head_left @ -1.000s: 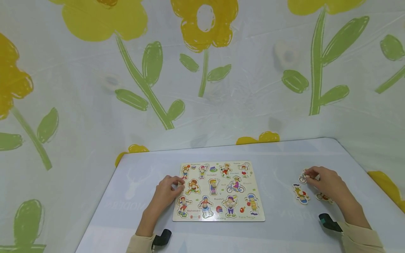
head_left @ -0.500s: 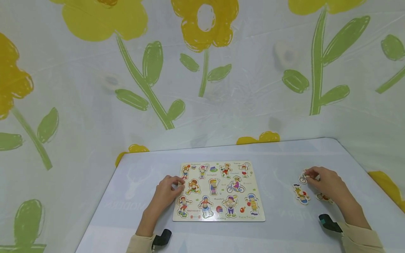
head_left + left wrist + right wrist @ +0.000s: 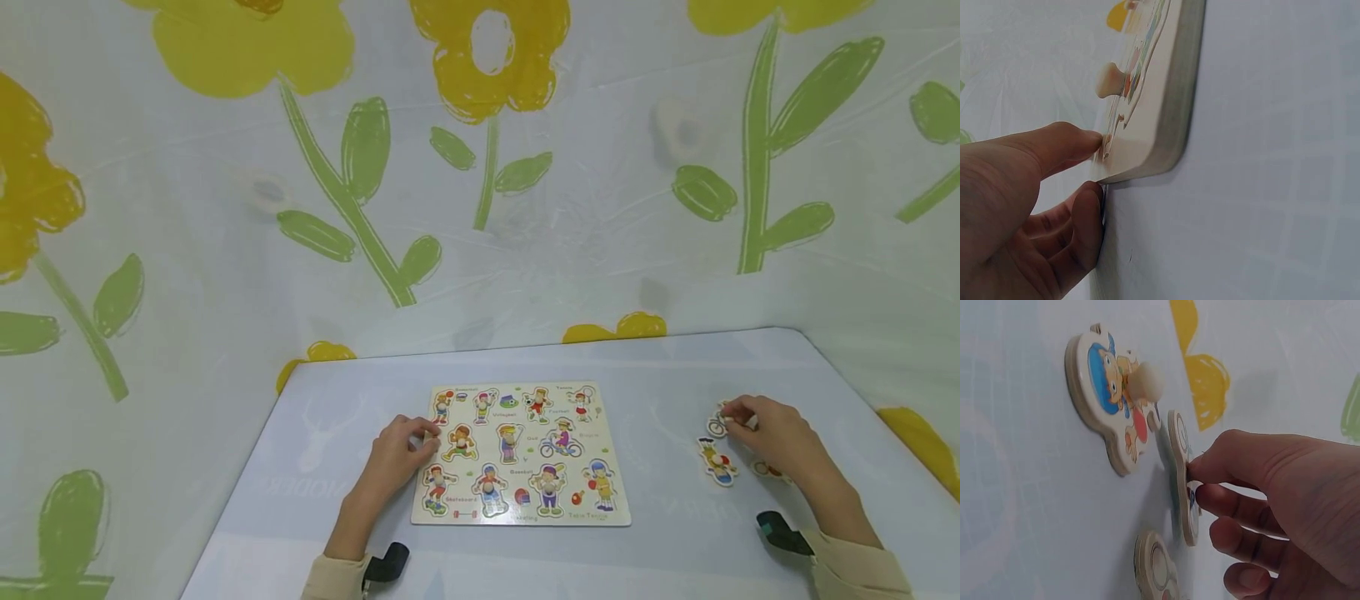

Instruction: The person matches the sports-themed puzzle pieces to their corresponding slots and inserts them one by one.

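Observation:
A wooden knob puzzle board (image 3: 480,454) printed with sports figures lies in the middle of the table. My left hand (image 3: 397,454) pinches its left edge; in the left wrist view the thumb (image 3: 1079,142) touches the top face, with the fingers curled at the edge. To the right, my right hand (image 3: 780,437) pinches a bicycle puzzle piece (image 3: 1180,469) between thumb and fingertips. That piece is tipped toward the camera in the right wrist view. Beside it lies a blue-haired figure piece (image 3: 1100,387) with a round knob. Another wheeled piece (image 3: 765,468) is partly hidden under the right hand.
The pale table (image 3: 660,375) has its far edge against a white cloth (image 3: 600,250) with yellow flowers. Black wrist cameras (image 3: 782,533) sit at both sleeve cuffs. Figures with knobs (image 3: 551,490) cover the board.
The head view has shifted slightly, so the board shows a little further right. The bicycle piece shows slightly closer to the blue-haired figure piece. Both hands keep nearly the same pose.

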`<state>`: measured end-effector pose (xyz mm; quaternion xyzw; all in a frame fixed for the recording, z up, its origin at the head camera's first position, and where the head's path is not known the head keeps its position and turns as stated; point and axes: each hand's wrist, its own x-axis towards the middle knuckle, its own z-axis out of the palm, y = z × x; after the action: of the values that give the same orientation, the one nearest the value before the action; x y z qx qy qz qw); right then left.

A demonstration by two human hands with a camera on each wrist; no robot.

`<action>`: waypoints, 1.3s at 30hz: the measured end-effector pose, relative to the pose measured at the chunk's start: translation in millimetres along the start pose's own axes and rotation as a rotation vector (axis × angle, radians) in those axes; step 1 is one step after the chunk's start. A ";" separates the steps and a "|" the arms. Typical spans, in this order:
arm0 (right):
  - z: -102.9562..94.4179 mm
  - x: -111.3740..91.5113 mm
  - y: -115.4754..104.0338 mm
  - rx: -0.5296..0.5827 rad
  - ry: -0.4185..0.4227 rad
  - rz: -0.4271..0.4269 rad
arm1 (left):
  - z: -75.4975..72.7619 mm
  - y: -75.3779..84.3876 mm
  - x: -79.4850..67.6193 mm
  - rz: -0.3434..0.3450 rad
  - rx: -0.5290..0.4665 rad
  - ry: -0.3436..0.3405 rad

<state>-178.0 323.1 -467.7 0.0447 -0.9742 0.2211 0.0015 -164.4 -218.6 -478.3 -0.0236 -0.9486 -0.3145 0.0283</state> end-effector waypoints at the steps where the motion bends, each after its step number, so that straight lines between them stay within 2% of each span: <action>1: -0.4 0.1 -0.8 0.002 0.001 -0.010 | 0.2 -0.1 0.1 0.003 0.000 0.000; 7: 0.4 1.3 -9.9 0.000 0.013 -0.054 | 0.8 0.0 -0.8 0.008 0.001 0.009; 21: 4.4 6.5 -39.1 0.002 -0.024 -0.042 | -0.6 1.4 -0.3 -0.015 -0.018 -0.002; 26: 7.7 7.1 -49.9 0.018 -0.029 -0.073 | -0.3 0.7 -0.4 -0.012 -0.021 -0.003; 35: 12.7 11.0 -69.4 0.021 0.000 -0.111 | 0.6 -1.4 1.6 0.020 0.007 0.007; 39: 15.8 14.9 -75.9 0.028 0.007 -0.116 | -0.1 0.0 1.3 0.013 0.002 0.003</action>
<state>-185.9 246.9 -449.0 0.1005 -0.9668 0.2345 0.0169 -165.6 -218.6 -478.1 -0.0295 -0.9486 -0.3134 0.0318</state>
